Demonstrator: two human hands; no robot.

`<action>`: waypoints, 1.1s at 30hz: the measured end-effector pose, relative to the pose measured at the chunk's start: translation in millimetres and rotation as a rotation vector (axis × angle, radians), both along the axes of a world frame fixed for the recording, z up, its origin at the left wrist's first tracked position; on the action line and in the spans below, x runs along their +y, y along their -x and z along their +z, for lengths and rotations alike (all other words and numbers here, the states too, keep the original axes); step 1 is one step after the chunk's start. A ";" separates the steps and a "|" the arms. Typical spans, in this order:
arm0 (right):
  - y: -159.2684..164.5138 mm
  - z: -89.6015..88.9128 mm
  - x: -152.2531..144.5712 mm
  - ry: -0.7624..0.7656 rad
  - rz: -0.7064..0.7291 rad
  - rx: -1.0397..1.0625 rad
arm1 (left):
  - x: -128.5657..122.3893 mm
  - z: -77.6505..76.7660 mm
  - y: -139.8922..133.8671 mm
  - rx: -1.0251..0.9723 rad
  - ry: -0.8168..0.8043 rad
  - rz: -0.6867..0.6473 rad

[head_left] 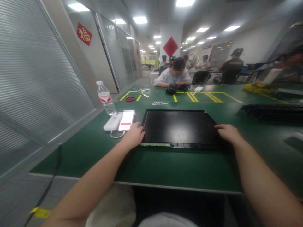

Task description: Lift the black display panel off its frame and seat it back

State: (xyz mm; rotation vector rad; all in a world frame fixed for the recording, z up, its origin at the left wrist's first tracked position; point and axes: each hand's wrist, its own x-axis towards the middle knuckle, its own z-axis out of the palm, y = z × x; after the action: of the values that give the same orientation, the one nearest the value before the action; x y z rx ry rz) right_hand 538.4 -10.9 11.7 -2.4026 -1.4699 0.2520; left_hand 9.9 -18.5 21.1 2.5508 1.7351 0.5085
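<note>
A black flat screen panel (pixel 180 126) lies face up on the green table, with dark frame edges and a pale green strip (pixel 155 144) along the left part of its near edge. My left hand (pixel 134 135) grips the panel's left side, the thumb near its front corner. On the opposite side my right hand (pixel 228 132) holds the right edge between closed fingers, some of them hidden. Just left of my left hand lie a lit smartphone (pixel 126 120) and a white power bank (pixel 112 122), joined by a white cable (pixel 117 136).
A water bottle (pixel 106 98) stands behind the power bank. Red-handled scissors (pixel 130 99) and a small strip of parts (pixel 159 103) lie beyond the panel. Dark stacked parts (pixel 272 112) are at right. Across the green table (pixel 175 171) a person (pixel 176 74) leans over black items (pixel 174 88).
</note>
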 end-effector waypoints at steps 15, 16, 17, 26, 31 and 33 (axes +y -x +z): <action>-7.8 -17.4 6.6 -0.002 -0.007 -0.005 | 7.6 1.1 1.0 -0.006 0.139 -0.006; -7.4 -17.0 6.1 -0.006 -0.011 0.004 | 7.8 1.0 1.2 -0.010 0.148 -0.004; -6.9 -16.6 5.7 -0.009 -0.014 0.008 | 8.1 0.6 1.3 -0.015 0.155 -0.002; -4.1 -11.4 2.9 0.006 0.015 -0.028 | 7.1 2.1 -5.2 0.073 0.187 0.053; -2.0 -13.4 2.6 -0.025 -0.020 -0.027 | 2.7 6.4 -11.0 0.126 0.182 0.064; -1.5 -14.5 2.5 -0.032 -0.024 -0.027 | 2.3 7.7 -12.2 0.107 0.168 0.057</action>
State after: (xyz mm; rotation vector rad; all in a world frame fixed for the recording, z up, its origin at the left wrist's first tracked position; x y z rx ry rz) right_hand 539.9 -8.4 -2.8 -2.4055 -1.4446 0.1903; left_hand 22.0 -16.2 28.9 2.4606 1.8038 0.2201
